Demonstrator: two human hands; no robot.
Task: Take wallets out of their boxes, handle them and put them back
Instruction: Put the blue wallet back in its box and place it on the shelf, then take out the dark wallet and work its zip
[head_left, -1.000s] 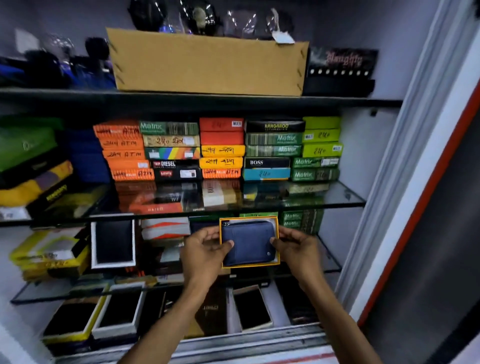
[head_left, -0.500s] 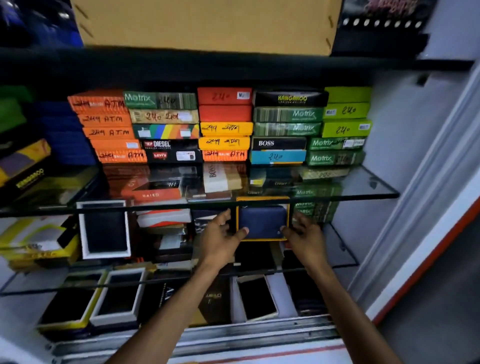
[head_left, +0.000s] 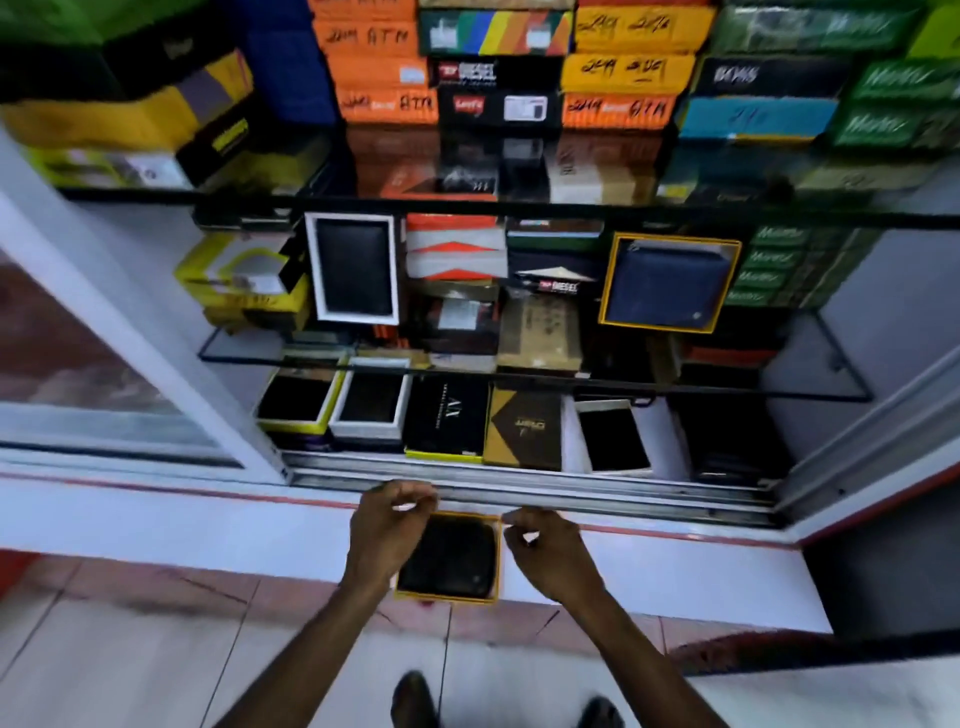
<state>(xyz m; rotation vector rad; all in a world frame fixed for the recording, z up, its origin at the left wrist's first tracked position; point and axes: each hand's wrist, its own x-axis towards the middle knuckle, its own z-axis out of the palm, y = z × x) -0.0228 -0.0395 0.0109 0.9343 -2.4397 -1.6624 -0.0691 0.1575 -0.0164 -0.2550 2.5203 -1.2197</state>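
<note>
A black wallet lies in an open yellow-rimmed box (head_left: 452, 558), low over the white ledge (head_left: 208, 525) in front of the cabinet. My left hand (head_left: 387, 530) covers the box's left edge, with its fingers curled at the top left corner. My right hand (head_left: 550, 551) is pinched at the top right corner; whether it grips the rim is unclear. A blue wallet in another yellow-rimmed box (head_left: 667, 283) stands leaning on the middle glass shelf (head_left: 779, 389), apart from both hands.
Stacked orange, yellow, green and black wallet boxes (head_left: 628, 73) fill the upper shelf. Open boxes with dark wallets (head_left: 356, 267) stand on the middle and bottom shelves. A metal sliding-door track (head_left: 571, 483) runs behind my hands. The glass door (head_left: 104, 364) is at left and the tiled floor is below.
The blue wallet box was let go and now stands on the middle shelf. Both hands dropped down to a black wallet box at the ledge, and the view tilted downward.
</note>
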